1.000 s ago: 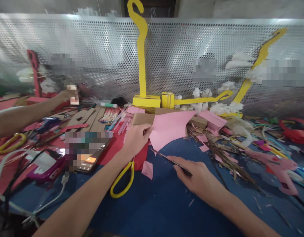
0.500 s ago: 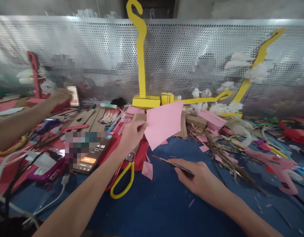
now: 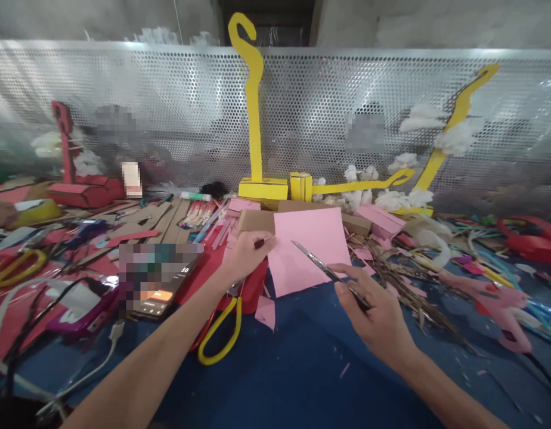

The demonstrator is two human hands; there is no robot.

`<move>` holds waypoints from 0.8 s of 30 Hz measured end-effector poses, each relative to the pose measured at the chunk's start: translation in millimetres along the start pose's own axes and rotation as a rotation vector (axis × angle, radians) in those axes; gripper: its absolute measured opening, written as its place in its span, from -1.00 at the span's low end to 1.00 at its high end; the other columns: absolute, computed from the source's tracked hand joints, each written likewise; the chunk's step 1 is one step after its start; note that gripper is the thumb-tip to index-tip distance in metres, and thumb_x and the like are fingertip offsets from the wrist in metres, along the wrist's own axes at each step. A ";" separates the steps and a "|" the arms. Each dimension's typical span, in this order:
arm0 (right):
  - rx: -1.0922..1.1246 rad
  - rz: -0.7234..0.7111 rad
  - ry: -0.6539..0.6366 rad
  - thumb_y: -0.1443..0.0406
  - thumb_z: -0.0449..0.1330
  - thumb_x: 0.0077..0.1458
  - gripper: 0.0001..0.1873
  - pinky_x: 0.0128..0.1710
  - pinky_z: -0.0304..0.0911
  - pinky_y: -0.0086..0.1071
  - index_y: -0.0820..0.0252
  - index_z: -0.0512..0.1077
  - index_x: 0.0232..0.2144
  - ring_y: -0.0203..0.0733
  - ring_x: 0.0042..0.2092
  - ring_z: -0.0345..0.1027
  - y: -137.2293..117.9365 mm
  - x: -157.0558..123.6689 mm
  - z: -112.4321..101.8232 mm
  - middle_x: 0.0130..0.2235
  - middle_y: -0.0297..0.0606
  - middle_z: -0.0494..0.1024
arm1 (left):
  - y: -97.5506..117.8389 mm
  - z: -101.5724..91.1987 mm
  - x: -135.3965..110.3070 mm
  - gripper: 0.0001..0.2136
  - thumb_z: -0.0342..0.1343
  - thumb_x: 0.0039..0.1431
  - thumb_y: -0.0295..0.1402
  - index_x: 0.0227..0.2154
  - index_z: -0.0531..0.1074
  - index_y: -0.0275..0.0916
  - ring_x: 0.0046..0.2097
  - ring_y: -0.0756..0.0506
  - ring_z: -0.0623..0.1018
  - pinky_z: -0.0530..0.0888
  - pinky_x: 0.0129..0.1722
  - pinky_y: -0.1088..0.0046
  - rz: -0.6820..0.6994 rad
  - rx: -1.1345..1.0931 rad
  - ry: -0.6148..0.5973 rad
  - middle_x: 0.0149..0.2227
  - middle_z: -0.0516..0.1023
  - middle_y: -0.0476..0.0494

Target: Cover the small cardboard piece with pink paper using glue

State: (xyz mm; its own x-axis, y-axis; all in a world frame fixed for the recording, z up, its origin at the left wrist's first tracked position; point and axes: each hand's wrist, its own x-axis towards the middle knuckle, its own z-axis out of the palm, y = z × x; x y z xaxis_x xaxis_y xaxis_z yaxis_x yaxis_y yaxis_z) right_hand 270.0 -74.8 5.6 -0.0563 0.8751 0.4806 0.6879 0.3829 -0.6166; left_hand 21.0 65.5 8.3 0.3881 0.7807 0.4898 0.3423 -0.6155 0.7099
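Note:
My left hand (image 3: pixel 245 255) pinches the left edge of a pink paper sheet (image 3: pixel 309 250) and holds it up over the blue table cover (image 3: pixel 293 369). My right hand (image 3: pixel 376 313) grips a pair of thin dark scissors (image 3: pixel 329 274), raised so the blades lie in front of the pink sheet. A small pink offcut (image 3: pixel 265 311) lies on the cover below the sheet. Yellow-handled scissors (image 3: pixel 219 333) rest under my left forearm.
A phone (image 3: pixel 161 286) lies left of my left hand, beside cables and a purple device (image 3: pixel 79 307). Yellow cardboard hooks (image 3: pixel 254 107) stand against a perforated metal screen (image 3: pixel 168 119). Dry twigs (image 3: pixel 409 286), a pink glue gun (image 3: pixel 503 304) and scraps crowd the right.
The pink sheet has turned and now shows a squarer face. My right hand lifted the scissors from the table up to the sheet. The other person's arm at left has withdrawn.

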 end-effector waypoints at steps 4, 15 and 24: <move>-0.002 0.018 0.007 0.16 0.04 0.36 -0.66 -0.57 -0.11 -0.40 0.16 0.40 0.08 -0.31 -0.60 -0.02 2.3 2.7 2.5 -0.60 -0.53 0.08 | 8.7 5.0 -4.0 -0.69 0.04 0.32 -0.19 -0.45 0.48 -0.27 -0.42 -0.01 0.36 0.28 -0.41 0.48 -0.002 -0.020 -0.063 -0.48 0.44 0.00; -0.082 -0.001 0.028 0.15 0.03 0.38 -0.63 -0.55 0.12 -0.47 0.16 0.41 0.11 -0.33 -0.58 0.20 6.7 5.5 3.8 -0.53 -0.44 0.40 | 6.3 12.3 -5.4 -0.80 0.04 0.27 -0.31 -0.45 0.40 -0.24 -0.44 0.01 0.28 0.23 -0.43 0.50 -0.047 -0.117 0.001 -0.50 0.27 0.06; -0.105 -0.125 -0.006 0.22 0.00 0.42 -0.60 -0.31 0.33 -0.38 0.12 0.38 0.21 -0.19 -0.30 0.42 9.7 9.9 4.5 -0.19 -0.19 0.54 | 3.1 21.4 -6.8 -0.80 0.09 0.23 -0.26 -0.43 0.46 -0.27 -0.45 0.02 0.32 0.24 -0.44 0.50 -0.119 -0.204 0.048 -0.50 0.35 0.05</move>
State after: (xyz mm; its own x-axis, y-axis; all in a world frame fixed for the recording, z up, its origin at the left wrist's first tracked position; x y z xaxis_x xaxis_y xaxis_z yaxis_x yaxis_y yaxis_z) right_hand 272.9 -61.1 1.6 -0.1508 0.8244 0.5455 0.7470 0.4565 -0.4834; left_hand 37.8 55.9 -3.6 0.3129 0.8536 0.4164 0.2011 -0.4880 0.8493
